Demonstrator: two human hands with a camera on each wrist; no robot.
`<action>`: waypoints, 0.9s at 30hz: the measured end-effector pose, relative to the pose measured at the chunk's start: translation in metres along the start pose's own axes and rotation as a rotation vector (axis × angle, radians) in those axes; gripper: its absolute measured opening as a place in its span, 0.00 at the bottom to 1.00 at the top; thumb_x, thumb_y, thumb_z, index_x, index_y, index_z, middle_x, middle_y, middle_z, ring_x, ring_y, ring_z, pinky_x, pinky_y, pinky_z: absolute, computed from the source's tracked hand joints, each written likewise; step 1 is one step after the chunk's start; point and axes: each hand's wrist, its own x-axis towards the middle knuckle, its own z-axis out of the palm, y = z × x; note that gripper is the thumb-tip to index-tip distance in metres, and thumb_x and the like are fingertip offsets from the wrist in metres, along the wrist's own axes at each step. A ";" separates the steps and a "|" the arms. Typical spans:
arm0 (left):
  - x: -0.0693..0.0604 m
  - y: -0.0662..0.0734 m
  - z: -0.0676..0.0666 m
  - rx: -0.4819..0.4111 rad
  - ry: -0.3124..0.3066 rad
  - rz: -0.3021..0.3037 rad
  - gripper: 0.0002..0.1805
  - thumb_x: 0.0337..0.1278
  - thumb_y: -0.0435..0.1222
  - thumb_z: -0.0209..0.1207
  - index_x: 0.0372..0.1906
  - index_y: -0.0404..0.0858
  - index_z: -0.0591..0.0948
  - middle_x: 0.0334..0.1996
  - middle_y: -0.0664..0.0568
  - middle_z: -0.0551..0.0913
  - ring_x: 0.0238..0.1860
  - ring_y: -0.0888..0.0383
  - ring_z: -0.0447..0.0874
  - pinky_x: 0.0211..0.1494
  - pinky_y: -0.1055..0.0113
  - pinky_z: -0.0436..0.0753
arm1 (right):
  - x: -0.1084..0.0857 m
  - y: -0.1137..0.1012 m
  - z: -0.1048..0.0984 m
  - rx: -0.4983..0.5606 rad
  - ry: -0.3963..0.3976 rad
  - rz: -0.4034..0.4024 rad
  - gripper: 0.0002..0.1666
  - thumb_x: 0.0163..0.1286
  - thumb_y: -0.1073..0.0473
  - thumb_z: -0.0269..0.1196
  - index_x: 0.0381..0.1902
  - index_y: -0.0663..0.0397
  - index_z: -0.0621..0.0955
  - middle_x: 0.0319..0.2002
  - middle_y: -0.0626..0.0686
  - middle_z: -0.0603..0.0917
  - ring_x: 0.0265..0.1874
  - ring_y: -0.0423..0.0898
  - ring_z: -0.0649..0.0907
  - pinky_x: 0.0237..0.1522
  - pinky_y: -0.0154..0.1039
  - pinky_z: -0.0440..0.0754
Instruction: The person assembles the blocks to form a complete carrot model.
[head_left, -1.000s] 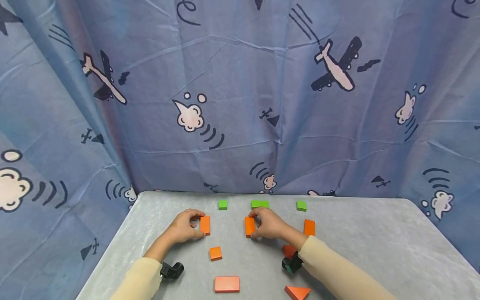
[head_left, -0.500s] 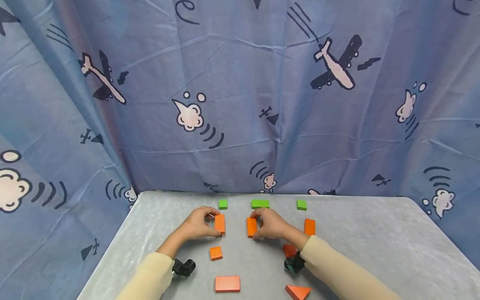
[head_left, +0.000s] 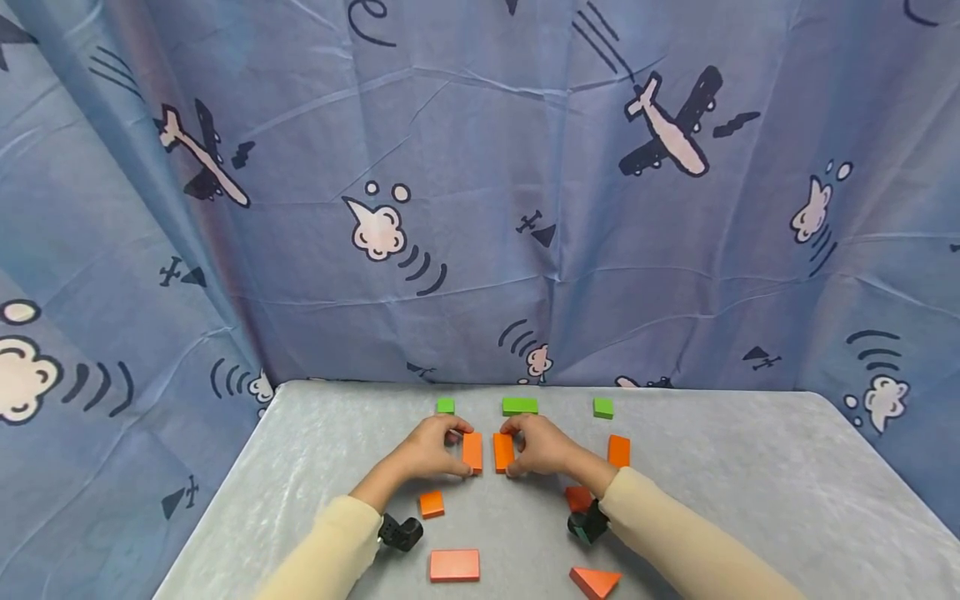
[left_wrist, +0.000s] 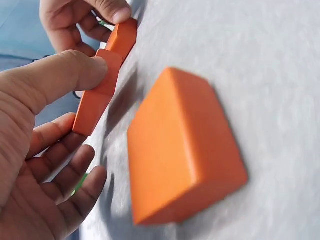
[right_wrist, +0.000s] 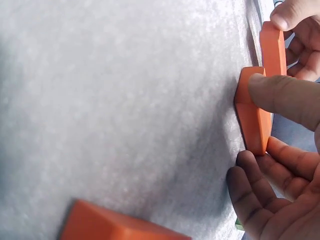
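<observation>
In the head view my left hand [head_left: 432, 447] pinches an upright-lying orange block [head_left: 472, 453] by its two short ends, thumb at the near end. Just right of it, across a narrow gap, my right hand [head_left: 542, 446] pinches a second orange block [head_left: 503, 452] the same way. The left wrist view shows the left thumb across its block [left_wrist: 95, 107], with the other hand's block [left_wrist: 125, 37] beyond. From the right wrist, the right thumb lies on its block [right_wrist: 252, 120] and the fingertips touch its far end.
Behind the hands lie green blocks [head_left: 446, 406] [head_left: 520, 406] [head_left: 603, 407]. A small orange block [head_left: 431, 504] and a long salmon block [head_left: 454, 566] lie nearer. Right of these are a red piece [head_left: 577, 498], a triangle [head_left: 595, 582] and another orange block [head_left: 618, 451].
My left hand has moved right with its orange block, narrowing the gap between the two held blocks. The right hand and its block have shifted only slightly right.
</observation>
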 end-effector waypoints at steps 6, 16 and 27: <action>0.006 0.006 0.008 0.012 0.014 -0.018 0.31 0.35 0.38 0.75 0.52 0.38 0.80 0.50 0.49 0.80 0.47 0.54 0.78 0.50 0.61 0.78 | 0.001 -0.001 -0.001 0.001 0.005 0.010 0.33 0.39 0.66 0.79 0.47 0.60 0.81 0.42 0.53 0.80 0.28 0.42 0.74 0.30 0.34 0.72; 0.010 0.008 0.017 0.010 0.015 -0.030 0.30 0.36 0.37 0.75 0.52 0.37 0.79 0.49 0.47 0.78 0.47 0.53 0.78 0.50 0.60 0.78 | 0.000 -0.005 -0.001 -0.003 0.003 -0.004 0.33 0.38 0.66 0.79 0.47 0.62 0.81 0.39 0.53 0.80 0.28 0.43 0.74 0.31 0.35 0.72; 0.013 0.009 0.018 0.048 0.020 -0.023 0.31 0.36 0.38 0.75 0.52 0.38 0.80 0.48 0.48 0.79 0.44 0.56 0.76 0.48 0.62 0.77 | -0.001 -0.006 -0.002 0.009 -0.002 0.009 0.33 0.39 0.66 0.78 0.47 0.64 0.80 0.34 0.54 0.78 0.26 0.43 0.73 0.27 0.35 0.70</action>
